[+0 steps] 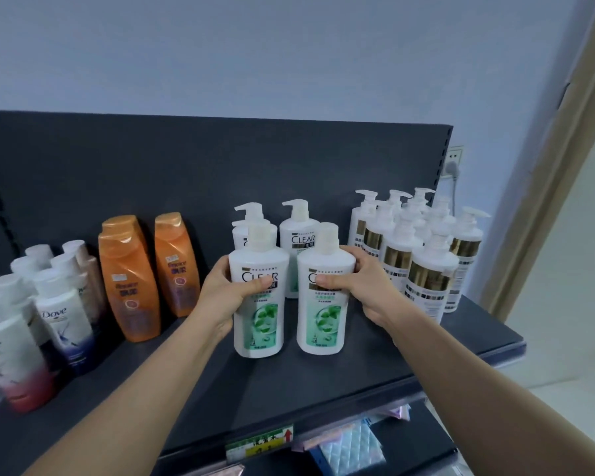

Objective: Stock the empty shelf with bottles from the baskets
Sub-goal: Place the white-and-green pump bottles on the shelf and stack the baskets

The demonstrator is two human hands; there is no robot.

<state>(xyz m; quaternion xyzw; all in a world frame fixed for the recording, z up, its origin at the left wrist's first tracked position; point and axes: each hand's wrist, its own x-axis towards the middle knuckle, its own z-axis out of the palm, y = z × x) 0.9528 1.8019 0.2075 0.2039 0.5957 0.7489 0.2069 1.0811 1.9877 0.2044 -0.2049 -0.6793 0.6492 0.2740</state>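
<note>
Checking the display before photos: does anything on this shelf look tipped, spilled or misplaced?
Nothing stands out. Dove bottles, orange bottles, shelved Clear bottles and gold-banded bottles stand in separate groups, none toppled, no spills. The left hand and right hand each grip one of two held Clear bottles in front of their group.

the front strip of the shelf [289, 383] lies bare, and an open lane runs back between the orange bottles [128, 280] and the clear bottles [323, 321]. on the right, the gold-banded pump bottles [426, 269] crowd just beside the clear bottles, and the dove bottles [62, 317] fill the left end.
</note>
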